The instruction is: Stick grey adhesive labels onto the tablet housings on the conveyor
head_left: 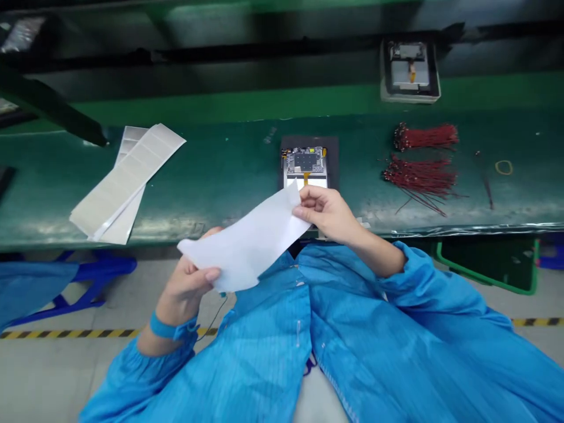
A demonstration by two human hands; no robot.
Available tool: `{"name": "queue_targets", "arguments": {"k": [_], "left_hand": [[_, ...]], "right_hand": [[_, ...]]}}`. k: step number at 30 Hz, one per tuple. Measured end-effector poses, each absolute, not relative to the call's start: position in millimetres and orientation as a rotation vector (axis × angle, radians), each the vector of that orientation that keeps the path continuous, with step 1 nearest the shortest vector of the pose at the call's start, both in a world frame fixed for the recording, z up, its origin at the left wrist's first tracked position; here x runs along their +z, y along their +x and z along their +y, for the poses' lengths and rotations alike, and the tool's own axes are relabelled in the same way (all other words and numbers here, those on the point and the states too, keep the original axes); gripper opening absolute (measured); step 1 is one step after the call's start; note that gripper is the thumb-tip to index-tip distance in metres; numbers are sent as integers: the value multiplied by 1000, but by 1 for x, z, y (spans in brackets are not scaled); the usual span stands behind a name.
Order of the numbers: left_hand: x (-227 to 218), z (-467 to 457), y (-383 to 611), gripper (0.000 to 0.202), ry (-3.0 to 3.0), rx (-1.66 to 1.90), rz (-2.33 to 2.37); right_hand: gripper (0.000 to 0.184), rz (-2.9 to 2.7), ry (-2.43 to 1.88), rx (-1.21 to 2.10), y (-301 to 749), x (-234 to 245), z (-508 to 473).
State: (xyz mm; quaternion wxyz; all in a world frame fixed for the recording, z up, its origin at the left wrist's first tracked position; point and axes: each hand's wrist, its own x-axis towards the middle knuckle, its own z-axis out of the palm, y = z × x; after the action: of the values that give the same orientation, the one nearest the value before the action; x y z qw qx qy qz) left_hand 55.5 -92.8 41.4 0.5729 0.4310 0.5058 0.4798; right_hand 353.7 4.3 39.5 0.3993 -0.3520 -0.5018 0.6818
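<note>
A white paper sheet [249, 239] is stretched at a slant between my two hands, its right end higher than its left. My left hand [189, 279] pinches the lower left end, with the thumb on top. Near the sheet's upper right corner, the fingers of my right hand [324, 211] are closed on its edge. Behind the sheet lies an opened device [306, 161] with a circuit board and an orange ribbon, on a dark pad; the paper and my right hand cover its lower part.
Strips of label sheets [127, 176] overlap on the green bench [220, 170] at left. At right are two bundles of red wires [427, 138], a loose wire [487, 182] and a rubber band [503, 168]. Another opened device [409, 70] sits farther back. A green-rimmed bin [489, 282] stands below the bench edge.
</note>
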Motion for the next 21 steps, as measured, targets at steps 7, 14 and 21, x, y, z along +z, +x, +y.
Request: {"name": "queue_targets", "arguments": {"k": [7,14,21], "left_hand": [[38,-82,55,68,781,930,1111],[45,-78,66,52,746,865,996],[67,-63,89,65,940,802,1079]], "right_hand": [[44,-1231,-1176,1565,402,45,-6],[38,-1181,-1356,1408,451,44,-19],[34,-1075,-1433,1186,499,48,-46]]}}
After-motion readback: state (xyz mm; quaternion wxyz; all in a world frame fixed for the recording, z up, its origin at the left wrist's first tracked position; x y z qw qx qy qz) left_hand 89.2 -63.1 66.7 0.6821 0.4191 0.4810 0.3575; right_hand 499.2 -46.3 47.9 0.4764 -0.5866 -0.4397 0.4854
